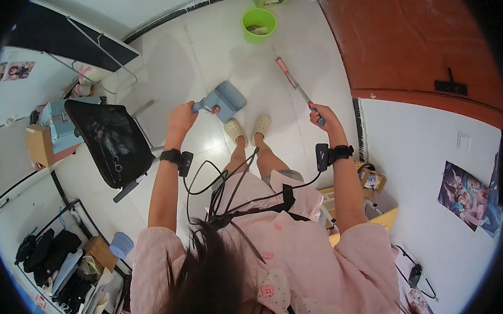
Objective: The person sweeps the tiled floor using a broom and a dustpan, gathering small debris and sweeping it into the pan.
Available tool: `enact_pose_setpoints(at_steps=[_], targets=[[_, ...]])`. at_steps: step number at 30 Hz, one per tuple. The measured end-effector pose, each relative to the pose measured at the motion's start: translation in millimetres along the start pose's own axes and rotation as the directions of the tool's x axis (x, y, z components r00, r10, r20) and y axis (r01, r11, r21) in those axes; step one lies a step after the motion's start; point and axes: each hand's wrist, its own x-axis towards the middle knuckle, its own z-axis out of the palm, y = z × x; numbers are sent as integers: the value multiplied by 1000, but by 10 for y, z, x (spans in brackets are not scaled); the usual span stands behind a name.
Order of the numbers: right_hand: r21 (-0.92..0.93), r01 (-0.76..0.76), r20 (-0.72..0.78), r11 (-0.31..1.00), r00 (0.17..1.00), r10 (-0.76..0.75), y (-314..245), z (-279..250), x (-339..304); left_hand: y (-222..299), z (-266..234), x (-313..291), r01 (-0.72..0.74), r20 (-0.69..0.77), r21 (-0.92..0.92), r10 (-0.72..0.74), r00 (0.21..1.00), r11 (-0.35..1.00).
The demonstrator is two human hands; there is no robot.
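My left hand [183,119] is closed round the handle of a blue-grey dustpan [230,97]. The pan is held out in front of my feet, and a small reddish patch shows near its handle end. In my right hand [327,116] is the grey grip of a long, thin tool [296,86] with a metallic-looking shaft and an orange-pink far end. That far end points forward and left, toward a green bin [258,25] with some litter inside. The tool and the dustpan are apart. I cannot make out the tool's exact kind.
A black-seated chair [113,141] stands at the left, near a light-blue case [66,119] and a cardboard box [39,145]. A loaded rack [64,261] is at lower left. A reddish-brown door [416,46] lies at right. Black cables [204,183] hang between my wrists.
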Motion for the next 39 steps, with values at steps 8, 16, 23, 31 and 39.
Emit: enact_pose_setpoints(at_steps=[8,16,23,31,39], targets=[[293,4,44,956,999,-18,40,-41,306,-132,-488,79,-3,16,89,1,1000,996],[249,-15,21,968,1000,10,-103,-34,422,-447,-283,-68,19,-43,171,-11,999,985],[256,20,-8,967,1000,-18,-151,92,762,-753,-147,-237,80,-37,237,-74,997,968],[-387,-40,-125,921,992,-10,892,1016,1330,-778,30,-71,103,-30,153,-99,995,983],[-166,-536,285,828,778,560,994,1365,1127,-669,86,-77,125,-22,223,-123,992,967]])
